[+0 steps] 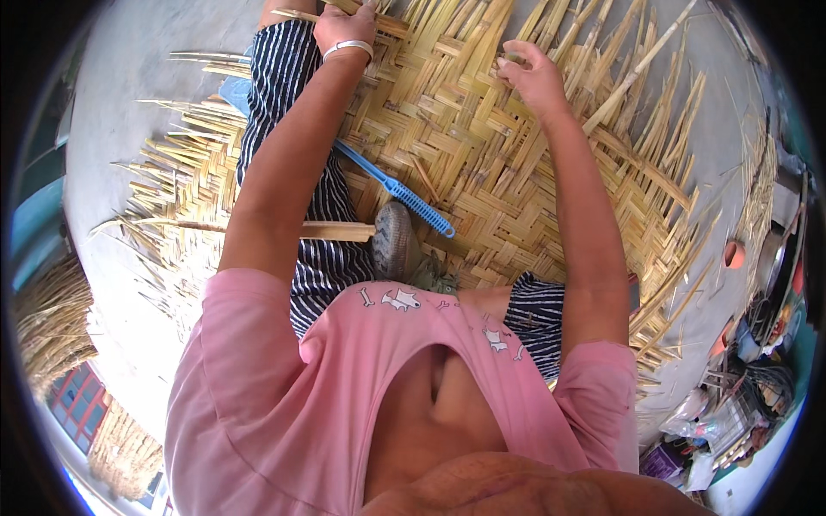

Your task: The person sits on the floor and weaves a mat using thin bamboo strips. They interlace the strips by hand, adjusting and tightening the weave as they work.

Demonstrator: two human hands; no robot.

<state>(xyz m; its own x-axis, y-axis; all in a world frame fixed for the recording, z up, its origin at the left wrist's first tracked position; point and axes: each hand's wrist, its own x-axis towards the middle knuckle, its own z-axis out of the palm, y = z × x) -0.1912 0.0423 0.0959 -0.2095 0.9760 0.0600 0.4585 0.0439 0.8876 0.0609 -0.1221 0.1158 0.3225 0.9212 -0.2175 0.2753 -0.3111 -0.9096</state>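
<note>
A large woven mat (447,146) of flat yellow reed strips lies under and in front of me, its loose strip ends fanning out at the edges. At the upper edge of the view, my left hand (346,27), with a white bracelet on its wrist, is closed on a flat reed strip (389,26); its fingertips are partly cut off. Over the far right part of the weave, my right hand (535,76) has its fingers curled toward the thumb. A small greenish bit shows between them, too little to identify. Upright loose strips (594,52) stand close beside this hand.
A blue plastic brush (404,198) lies on the mat near my shoe (394,243). One split cane (340,230) crosses my striped trouser leg. Straw bundles (56,318) are at the left; an orange pot (733,254) and heaped household clutter (731,421) are at the right.
</note>
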